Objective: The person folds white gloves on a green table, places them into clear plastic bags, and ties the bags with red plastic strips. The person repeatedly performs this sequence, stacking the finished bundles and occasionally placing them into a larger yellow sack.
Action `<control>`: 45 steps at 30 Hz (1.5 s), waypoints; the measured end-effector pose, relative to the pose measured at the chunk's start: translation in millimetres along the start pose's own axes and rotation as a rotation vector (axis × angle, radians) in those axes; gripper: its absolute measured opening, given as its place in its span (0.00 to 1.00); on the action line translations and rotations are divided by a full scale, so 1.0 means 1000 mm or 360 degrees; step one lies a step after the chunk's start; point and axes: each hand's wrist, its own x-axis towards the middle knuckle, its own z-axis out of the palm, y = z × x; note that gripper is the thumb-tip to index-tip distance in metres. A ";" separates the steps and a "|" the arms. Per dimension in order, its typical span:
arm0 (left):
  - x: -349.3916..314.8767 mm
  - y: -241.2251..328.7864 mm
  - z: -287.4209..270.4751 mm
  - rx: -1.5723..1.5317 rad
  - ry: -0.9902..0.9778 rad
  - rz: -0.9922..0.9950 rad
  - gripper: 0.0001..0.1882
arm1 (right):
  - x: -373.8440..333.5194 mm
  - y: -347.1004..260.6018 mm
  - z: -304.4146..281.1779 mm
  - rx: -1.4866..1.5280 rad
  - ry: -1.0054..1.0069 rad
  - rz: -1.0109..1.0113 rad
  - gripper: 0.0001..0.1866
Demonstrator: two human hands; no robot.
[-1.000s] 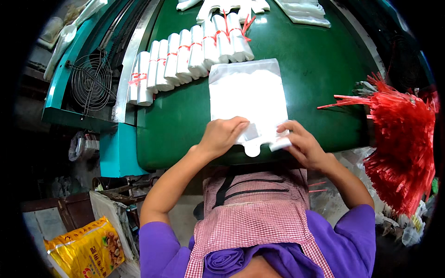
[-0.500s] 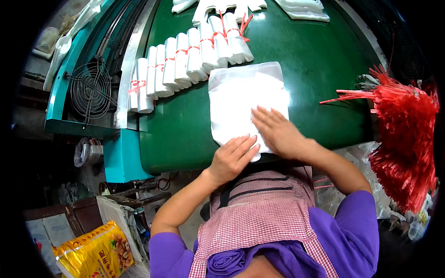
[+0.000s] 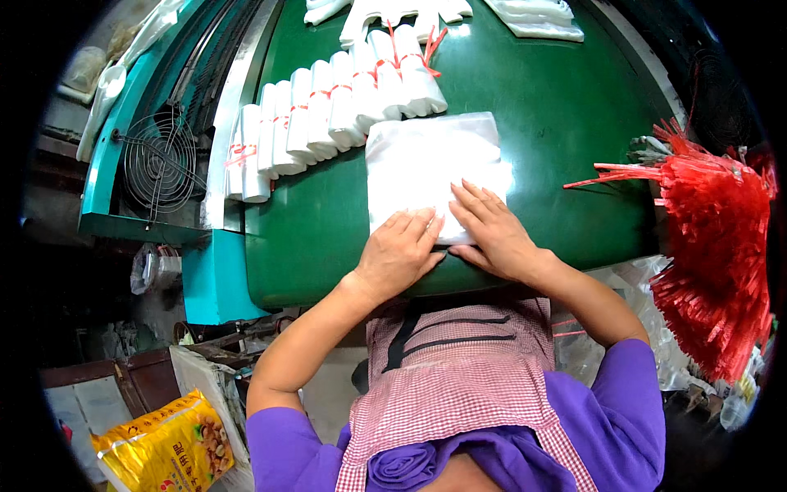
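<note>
A flat stack of thin white plastic bags lies on the green table in front of me. Its near edge looks straight and turned over, close to the table's front edge. My left hand rests on the near left part of the bags, fingers stretched forward and thumb at the near edge. Beside it, my right hand lies on the near right part with its fingers flat and spread. Its thumb also reaches the near edge. Whether the thumbs go under the plastic cannot be seen.
Several rolled bags tied with red strips stand in a slanting row at left. More white bags lie at the far end. A thick bunch of red strips hangs at right. A teal machine frame and wire fan guard border the left.
Both hands have shifted to the near edge of the bags, the left one leftward. The bags' near edge, with a piece sticking out before, is now straight and farther from the table's front.
</note>
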 end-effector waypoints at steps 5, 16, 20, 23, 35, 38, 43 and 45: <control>0.015 -0.008 0.011 0.0003 -0.0305 -0.0180 0.14 | -0.026 -0.033 -0.011 0.0767 0.0324 -0.0063 0.22; -0.020 -0.017 -0.022 -0.0790 -0.0784 0.0040 0.17 | -0.007 0.013 -0.020 0.2766 0.0225 0.1219 0.26; -0.017 -0.022 -0.024 -0.0726 -0.0559 -0.0062 0.11 | -0.023 0.009 -0.019 0.1125 -0.0083 -0.0170 0.20; -0.005 -0.016 -0.023 -0.0311 -0.0484 0.0088 0.09 | -0.012 0.032 -0.020 0.0200 -0.0271 -0.0620 0.20; 0.008 -0.003 -0.017 -0.0289 -0.0694 -0.0129 0.15 | -0.003 -0.001 -0.076 0.0715 -0.0732 0.0217 0.25; -0.002 0.025 -0.020 -0.0276 -0.0744 -0.0151 0.22 | -0.027 -0.027 -0.053 0.0142 -0.0509 0.0025 0.36; -0.020 0.001 -0.043 -0.0676 -0.0674 -0.0609 0.13 | -0.027 -0.012 -0.038 0.0398 -0.0261 0.0064 0.22; -0.007 -0.013 -0.027 -0.0417 -0.0353 -0.0517 0.08 | -0.017 -0.007 -0.035 0.0356 -0.0050 0.0370 0.14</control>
